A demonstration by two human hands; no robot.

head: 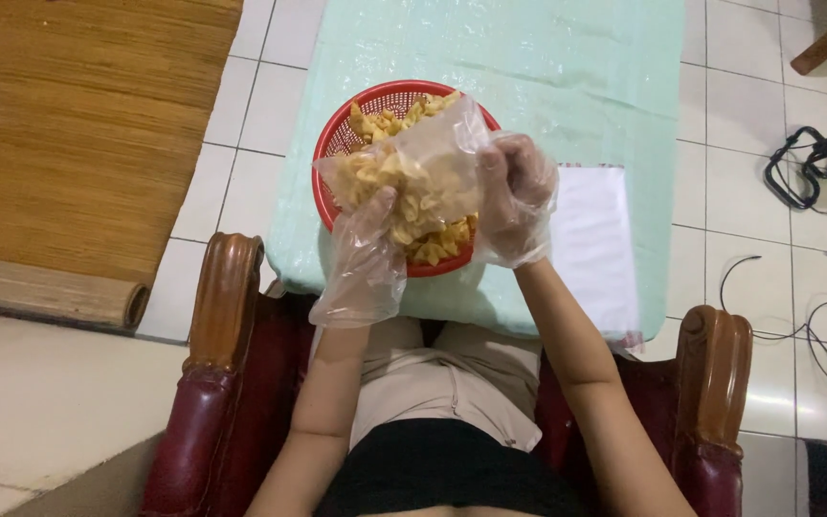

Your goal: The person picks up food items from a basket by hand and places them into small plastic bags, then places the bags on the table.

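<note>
While sitting in a dark red armchair (227,316), the person is holding a clear bag (423,172) of yellow snacks. Left hand (370,244) is cupping it underneath; right hand (514,196) is pinching its top, above the red basket (337,129). Filling looks underway; next calls for a steady grip.

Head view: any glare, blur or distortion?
Head view: glare patches on the white floor tiles at right; both glove-covered hands and the clear snack bag look sharp, though plastic sheen softens detail; straight tile lines suggest little lens distortion; lighting even, shadows soft.
</note>
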